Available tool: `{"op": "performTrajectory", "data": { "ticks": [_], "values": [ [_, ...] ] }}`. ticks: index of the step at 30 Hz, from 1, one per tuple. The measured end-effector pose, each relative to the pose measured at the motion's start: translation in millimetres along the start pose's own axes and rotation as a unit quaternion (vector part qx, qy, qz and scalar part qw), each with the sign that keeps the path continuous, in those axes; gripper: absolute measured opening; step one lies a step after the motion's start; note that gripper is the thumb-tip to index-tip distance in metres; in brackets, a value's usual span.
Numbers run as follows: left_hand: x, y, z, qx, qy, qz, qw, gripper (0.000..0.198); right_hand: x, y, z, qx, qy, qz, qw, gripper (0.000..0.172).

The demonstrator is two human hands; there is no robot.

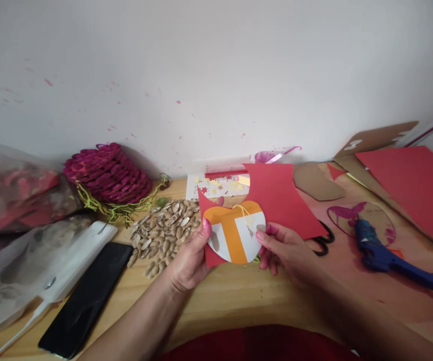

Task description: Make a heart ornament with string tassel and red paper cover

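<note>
An orange and white paper heart (pixel 235 238) with a loop of yellow string (pixel 247 216) at its top lies against a red sheet of paper (pixel 276 193) that has curved cutouts. My left hand (pixel 190 258) is closed on the left edge of both, thumb in front and its other fingers mostly hidden behind. On the right side, my right hand (pixel 286 248) pinches the heart's edge between thumb and forefinger. Behind that hand, black scissor handles (pixel 325 238) show partly under the red sheet.
Peanut shells (pixel 167 230) are heaped to the left, beside a black phone (pixel 86 301) and a stack of magenta pieces (pixel 107 173). A blue glue gun (pixel 384 258) rests at right near cardboard and red paper (pixel 414 185). A white wall (pixel 216 80) bounds the back.
</note>
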State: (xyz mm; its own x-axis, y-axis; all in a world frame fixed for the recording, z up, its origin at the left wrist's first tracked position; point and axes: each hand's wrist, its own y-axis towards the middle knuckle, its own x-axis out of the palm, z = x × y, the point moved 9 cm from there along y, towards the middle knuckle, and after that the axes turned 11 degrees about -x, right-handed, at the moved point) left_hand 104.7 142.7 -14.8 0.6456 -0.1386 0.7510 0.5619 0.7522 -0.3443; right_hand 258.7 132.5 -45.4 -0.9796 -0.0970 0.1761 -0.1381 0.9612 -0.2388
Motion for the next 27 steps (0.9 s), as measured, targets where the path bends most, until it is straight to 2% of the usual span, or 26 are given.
{"op": "performTrajectory", "data": {
  "ticks": [16,27],
  "values": [
    [2.3,-2.9,0.4,0.022,0.037,-0.017,0.999,0.087,4.4,0.4,1.4,0.011,-0.016,-0.019,1.000,0.055],
    [-1.1,-4.2,-1.3,0.022,0.041,0.034,0.998,0.088,4.4,-0.9,-0.6,-0.003,-0.027,-0.022,0.999,0.049]
  ]
}}
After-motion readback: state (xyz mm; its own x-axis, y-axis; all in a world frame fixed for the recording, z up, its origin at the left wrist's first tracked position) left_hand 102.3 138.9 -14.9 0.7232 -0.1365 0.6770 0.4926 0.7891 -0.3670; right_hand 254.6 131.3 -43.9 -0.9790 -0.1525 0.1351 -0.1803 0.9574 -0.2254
